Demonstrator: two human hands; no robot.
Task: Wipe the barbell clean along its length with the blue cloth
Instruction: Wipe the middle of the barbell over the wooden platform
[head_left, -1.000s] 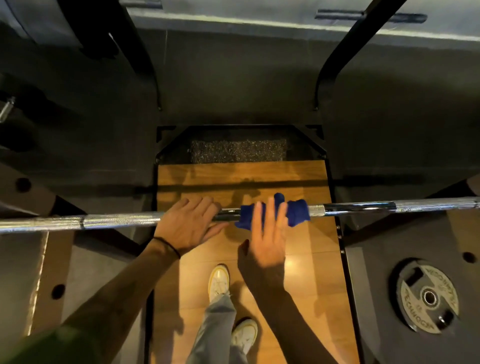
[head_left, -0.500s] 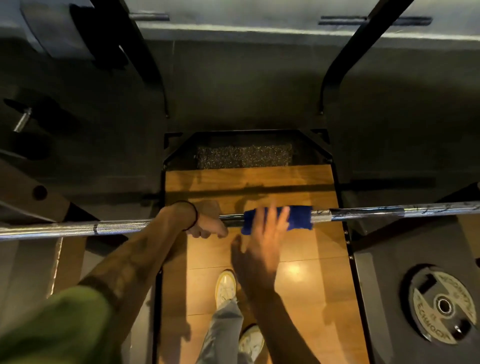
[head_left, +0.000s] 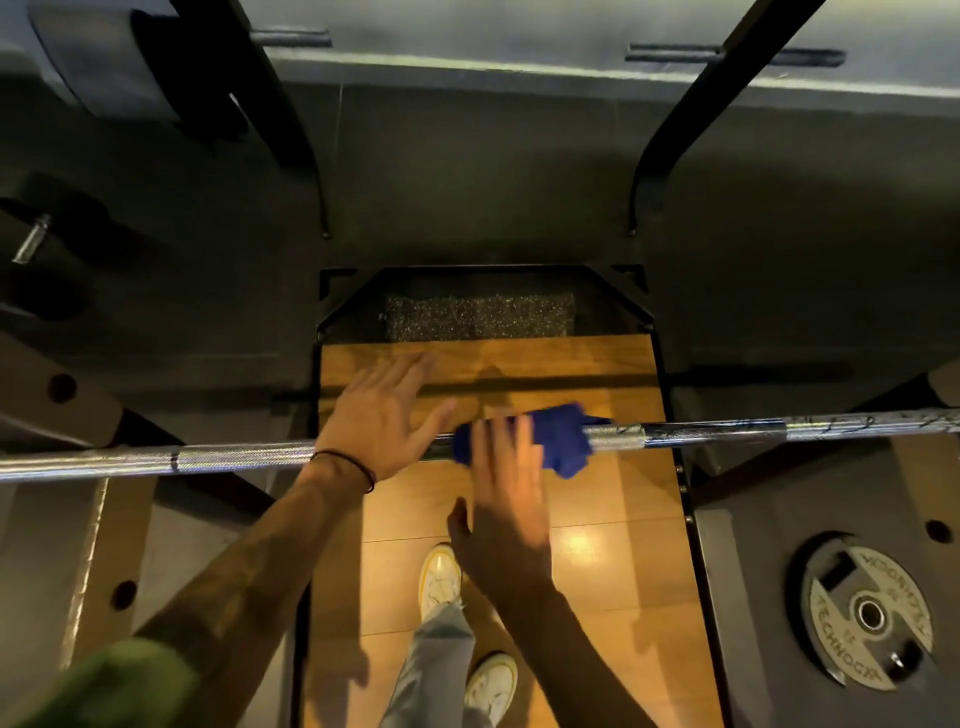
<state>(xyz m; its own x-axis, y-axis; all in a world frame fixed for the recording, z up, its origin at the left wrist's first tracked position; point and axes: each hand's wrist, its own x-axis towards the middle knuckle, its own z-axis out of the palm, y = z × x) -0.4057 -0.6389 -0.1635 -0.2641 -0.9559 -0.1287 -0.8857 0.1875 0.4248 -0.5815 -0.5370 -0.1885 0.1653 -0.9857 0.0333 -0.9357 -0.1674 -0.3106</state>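
Your barbell (head_left: 727, 431) is running straight across in front of you, left to right at about waist level over the wooden platform (head_left: 597, 519), and that long axis is what everything is turning on. The blue cloth (head_left: 561, 436) is sitting draped over the shaft just right of centre, bunched around the bar with a corner hanging down on your side. Your right hand (head_left: 504, 499) is coming at it from below and nearer to you, fingers (head_left: 514, 447) straight and close together, laid flat against the near left part of the cloth rather than curling round it; the hand is blurred, so I cannot tell how firmly it is pressing. Your left hand (head_left: 382, 415) is lying across the bar just left of the cloth, palm down, fingers spread and reaching past the shaft, gripping nothing. So the right hand is the nearer one to the cloth, and it is already touching. I am judging that the wipe is having to travel sideways along the shaft, and a long bare stretch is waiting on either side. To your right the weight plate (head_left: 867, 613) is lying flat on the floor, well clear of the bar.
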